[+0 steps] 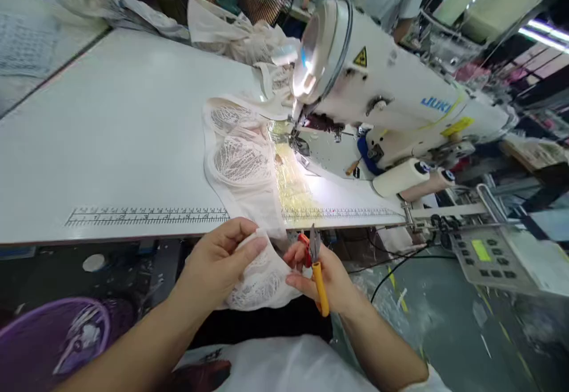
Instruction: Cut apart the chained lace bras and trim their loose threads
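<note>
Item: pale lace garment [260,288]. Two patterned cups hang over the front edge of the worktop [111,131], above the person's lap. More matching lace and plain band lies on the surface, beside the sewing machine [382,77]; it appears continuous with the held part, though the hands hide the join.

Item: left hand [220,261]. Thumb and fingers closed in a pinch on the garment's upper edge, the cup hanging below.

Item: right hand [333,276]. Curled round a small hand cutter [317,273], metal blades upward, one handle orange and one part red. Thumb and forefinger come together at the right edge of the cup; from here I cannot tell whether they grip cloth, a thread end or nothing.

Step in hand, by my judgement: handwork at an edge, away from the needle, with the cutter parked in the palm. A cut from this hold would call for turning the blades toward the cloth, the left fingers keeping the edge taut and the lace out of the bite. The open pattern looks easy to nick.

Surroundings: printed ruler [146,217] along the front of the worktop; yellowish film [296,187] next to the garment; cream thread cone [398,178] and tan thread cone [427,188] to the right; control panel [489,255] beyond; purple tub [26,350] at lower left, below the worktop.
</note>
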The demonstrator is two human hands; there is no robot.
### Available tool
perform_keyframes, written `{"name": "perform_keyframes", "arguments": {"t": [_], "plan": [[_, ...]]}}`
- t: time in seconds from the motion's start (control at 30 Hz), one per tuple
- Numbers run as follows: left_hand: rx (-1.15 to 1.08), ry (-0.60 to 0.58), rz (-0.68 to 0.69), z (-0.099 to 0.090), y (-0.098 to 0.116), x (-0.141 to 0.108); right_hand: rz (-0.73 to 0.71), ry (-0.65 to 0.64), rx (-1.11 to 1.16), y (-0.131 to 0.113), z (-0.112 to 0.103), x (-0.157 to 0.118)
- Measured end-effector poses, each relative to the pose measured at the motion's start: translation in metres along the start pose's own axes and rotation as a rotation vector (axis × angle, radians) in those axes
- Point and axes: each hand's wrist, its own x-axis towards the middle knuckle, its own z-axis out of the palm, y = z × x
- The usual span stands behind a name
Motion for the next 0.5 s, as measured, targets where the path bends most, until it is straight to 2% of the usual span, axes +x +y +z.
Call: {"name": "perform_keyframes", "arguments": {"t": [0.27,0.37,0.5], "plan": [[0.039,0.221,0.006,0.005,0.012,-0.013,0.141,0.043,0.033,0.002,0.009,0.007],[0.091,0.298,0.089,0.007,0.012,-0.016,0.123,0.079,0.01,0.001,0.009,0.009],[0.14,0.324,0.233,0.004,0.006,-0.014,0.117,0.12,0.007,-0.001,0.008,0.013]]}}
